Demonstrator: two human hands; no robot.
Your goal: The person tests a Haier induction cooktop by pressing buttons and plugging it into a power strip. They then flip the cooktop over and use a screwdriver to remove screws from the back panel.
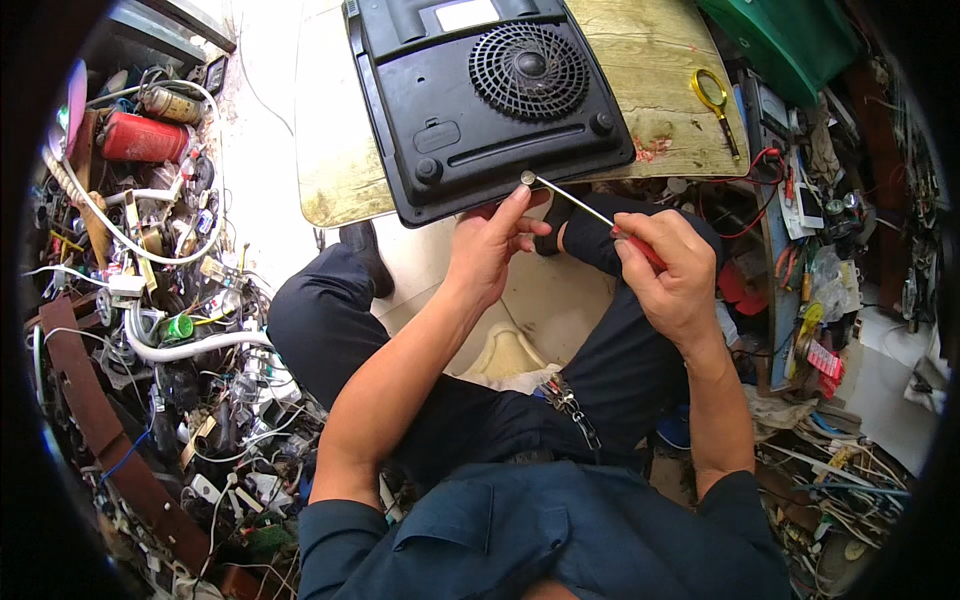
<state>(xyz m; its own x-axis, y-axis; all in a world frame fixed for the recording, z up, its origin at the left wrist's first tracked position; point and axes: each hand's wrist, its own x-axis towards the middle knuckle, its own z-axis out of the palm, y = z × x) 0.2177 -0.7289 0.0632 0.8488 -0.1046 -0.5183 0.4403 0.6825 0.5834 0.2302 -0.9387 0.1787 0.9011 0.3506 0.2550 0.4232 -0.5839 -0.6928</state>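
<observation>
A black appliance with a round vented grille lies bottom-up on a worn wooden board, overhanging its near edge. My left hand is at that edge, its thumb and fingers closed against a small round metal disc. My right hand grips a red-handled tool with a thin metal shaft, which slants up-left to the disc. Whether the disc is fixed to the shaft or separate, I cannot tell. The fingertips of my left hand are partly hidden behind the thumb.
A yellow-rimmed magnifying glass rests on the board's right. Cluttered cables and parts fill the left side, with a red cylinder. More cables, tools and scrap crowd the right. A green object is at top right. My legs are bent beneath the board.
</observation>
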